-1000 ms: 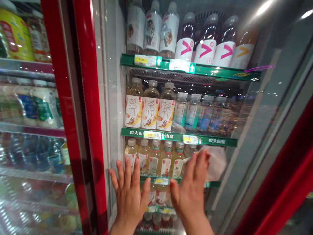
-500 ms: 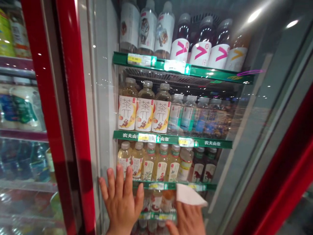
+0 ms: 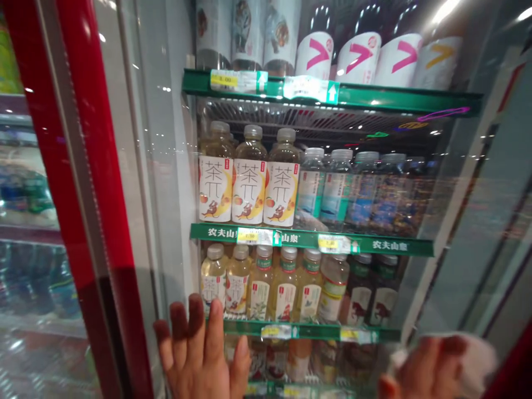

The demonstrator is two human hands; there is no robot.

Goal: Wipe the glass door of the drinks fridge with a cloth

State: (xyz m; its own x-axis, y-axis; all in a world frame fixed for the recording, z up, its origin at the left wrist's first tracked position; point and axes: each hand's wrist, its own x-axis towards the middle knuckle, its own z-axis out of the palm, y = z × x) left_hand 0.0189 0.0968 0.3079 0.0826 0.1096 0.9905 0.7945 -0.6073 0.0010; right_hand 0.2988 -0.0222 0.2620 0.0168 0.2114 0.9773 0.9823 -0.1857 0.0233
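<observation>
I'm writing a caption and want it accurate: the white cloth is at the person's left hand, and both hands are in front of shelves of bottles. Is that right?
Not quite: in the head view, the white cloth is at the right hand, not the left hand. Both hands are in front of shelves of bottles.

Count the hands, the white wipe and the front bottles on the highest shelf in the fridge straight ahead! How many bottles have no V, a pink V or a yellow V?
Hands: 2 (left hand, right hand)
White wipe: 1
Bottles without a V: 3
Pink-V bottles: 3
Yellow-V bottle: 1
Total: 10
</observation>
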